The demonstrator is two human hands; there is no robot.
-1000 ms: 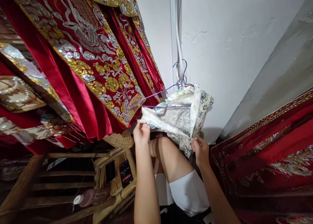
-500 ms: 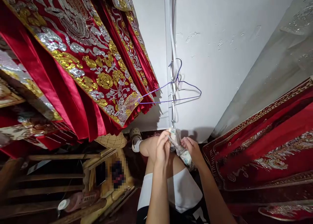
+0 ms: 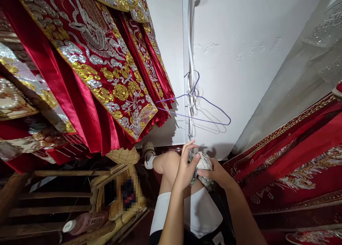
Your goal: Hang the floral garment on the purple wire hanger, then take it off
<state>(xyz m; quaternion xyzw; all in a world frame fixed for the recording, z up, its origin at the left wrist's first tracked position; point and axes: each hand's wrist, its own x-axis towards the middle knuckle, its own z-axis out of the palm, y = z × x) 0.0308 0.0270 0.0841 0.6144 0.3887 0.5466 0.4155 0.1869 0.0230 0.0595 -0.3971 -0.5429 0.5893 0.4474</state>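
A crumpled white bundle with a dark and greenish print (image 3: 205, 163) is between my hands, above my lap. My right hand (image 3: 218, 173) grips its right side, thumb across the front. At its left, my left hand (image 3: 186, 168) has its thumb pressed on the bundle and its upper fingers raised and bent. Part of the bundle is hidden behind both hands, and whether it is cloth or a thin bag I cannot tell. A purple wire hanger (image 3: 211, 121) hangs above my hands from a white strap (image 3: 190, 52) along the wall.
Red garments with gold and silver embroidery (image 3: 121, 92) hang at left. Another red embroidered garment (image 3: 283, 163) is at right, near clear plastic sheeting (image 3: 299, 68). Lower left, a bamboo stand (image 3: 120, 220) is beside a pink bottle (image 3: 85, 223) and a woven hat-like piece (image 3: 123, 155).
The bundle has been gathered into a rounder, more compact shape. My left fingers have lifted and spread, while my right hand has closed round the bundle. The hanger has swung.
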